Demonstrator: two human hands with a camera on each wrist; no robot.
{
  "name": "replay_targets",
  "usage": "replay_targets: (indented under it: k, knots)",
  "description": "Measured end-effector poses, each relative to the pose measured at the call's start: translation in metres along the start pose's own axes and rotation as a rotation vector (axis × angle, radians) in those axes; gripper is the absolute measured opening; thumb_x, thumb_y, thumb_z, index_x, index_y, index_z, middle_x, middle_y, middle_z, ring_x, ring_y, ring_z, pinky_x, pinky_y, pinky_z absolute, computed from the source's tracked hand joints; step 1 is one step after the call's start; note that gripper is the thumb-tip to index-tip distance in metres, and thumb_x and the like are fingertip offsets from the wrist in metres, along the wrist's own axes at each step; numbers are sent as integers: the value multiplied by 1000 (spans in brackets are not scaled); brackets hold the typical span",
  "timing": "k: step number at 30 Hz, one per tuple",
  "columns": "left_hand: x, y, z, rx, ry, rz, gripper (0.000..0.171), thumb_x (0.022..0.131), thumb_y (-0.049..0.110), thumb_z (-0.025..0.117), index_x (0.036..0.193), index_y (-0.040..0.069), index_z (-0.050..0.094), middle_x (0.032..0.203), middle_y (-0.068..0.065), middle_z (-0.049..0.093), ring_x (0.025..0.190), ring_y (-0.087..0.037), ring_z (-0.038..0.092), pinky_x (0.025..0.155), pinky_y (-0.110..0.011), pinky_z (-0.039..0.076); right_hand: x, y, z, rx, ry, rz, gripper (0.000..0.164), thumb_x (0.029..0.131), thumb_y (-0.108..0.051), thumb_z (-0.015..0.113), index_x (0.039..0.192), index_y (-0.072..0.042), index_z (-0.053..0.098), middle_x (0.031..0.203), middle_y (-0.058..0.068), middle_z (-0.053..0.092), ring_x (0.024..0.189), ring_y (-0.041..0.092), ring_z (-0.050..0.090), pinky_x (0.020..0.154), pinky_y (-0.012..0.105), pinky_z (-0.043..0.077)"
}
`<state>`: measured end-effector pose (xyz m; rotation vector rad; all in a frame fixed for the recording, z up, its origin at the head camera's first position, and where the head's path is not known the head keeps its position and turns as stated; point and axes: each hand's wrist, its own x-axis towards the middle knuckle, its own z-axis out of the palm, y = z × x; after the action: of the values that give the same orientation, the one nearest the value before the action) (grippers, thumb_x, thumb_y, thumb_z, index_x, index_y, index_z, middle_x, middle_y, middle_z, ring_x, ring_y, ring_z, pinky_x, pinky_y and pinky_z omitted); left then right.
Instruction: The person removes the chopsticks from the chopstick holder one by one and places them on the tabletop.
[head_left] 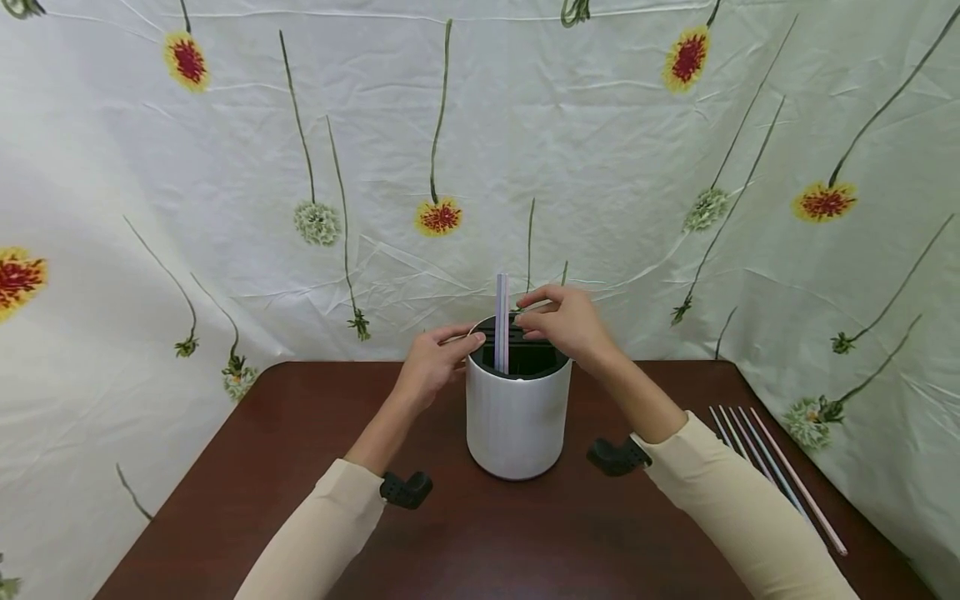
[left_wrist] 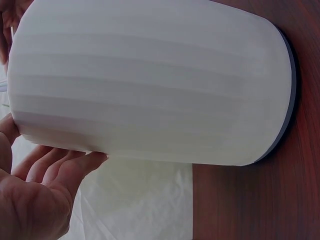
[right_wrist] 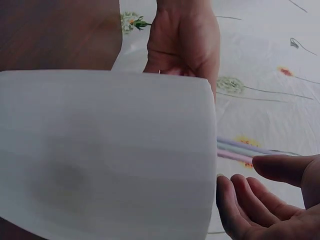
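Note:
A white round holder (head_left: 517, 425) with a black slotted insert (head_left: 534, 358) stands upright on the table. My left hand (head_left: 437, 358) grips its left side, thumb at the rim and fingers along the outer wall, as the left wrist view shows (left_wrist: 45, 185). Several thin pastel sticks (head_left: 502, 317), like chopsticks, rise from the insert's opening; purple, teal and pink show in the right wrist view. Just right of them, my right hand (head_left: 566, 325) hovers over the rim with thumb and fingers parted and bent, nothing between them. The sticks' lower ends are hidden inside.
More pastel sticks (head_left: 795, 475) lie side by side along the right part of the dark wooden table (head_left: 300, 492), partly behind my right sleeve (head_left: 720, 483). A white flowered cloth (head_left: 225, 150) hangs behind and at both sides of the table.

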<state>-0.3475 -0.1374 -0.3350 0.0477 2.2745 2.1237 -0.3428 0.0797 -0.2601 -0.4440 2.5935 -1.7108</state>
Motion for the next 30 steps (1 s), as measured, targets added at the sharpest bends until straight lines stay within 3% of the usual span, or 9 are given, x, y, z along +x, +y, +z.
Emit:
replay_targets:
  k: [12, 25, 30]
  knots:
    - [3, 0, -1, 18, -1, 4, 45, 94, 31, 74, 135, 14, 67, 135, -11, 67, 122, -28, 66, 103, -51, 53, -1, 7, 19, 28, -4, -11, 25, 94, -9, 71, 117, 1, 71, 114, 21, 74, 92, 31, 76, 87, 40, 61]
    - [2, 0, -1, 17, 2, 1, 45, 94, 30, 74, 136, 14, 67, 136, -11, 66, 122, -28, 65, 102, -50, 53, 0, 16, 26, -14, 44, -26, 19, 92, -13, 75, 108, -2, 74, 107, 16, 76, 84, 26, 73, 88, 47, 60]
    - [1, 0, 0, 20, 5, 0, 44, 94, 29, 74, 135, 14, 67, 135, -11, 66, 120, -27, 66, 101, -48, 55, 0, 16, 26, 18, 65, -28, 17, 92, -10, 75, 106, 0, 74, 105, 17, 76, 84, 25, 74, 83, 41, 62]
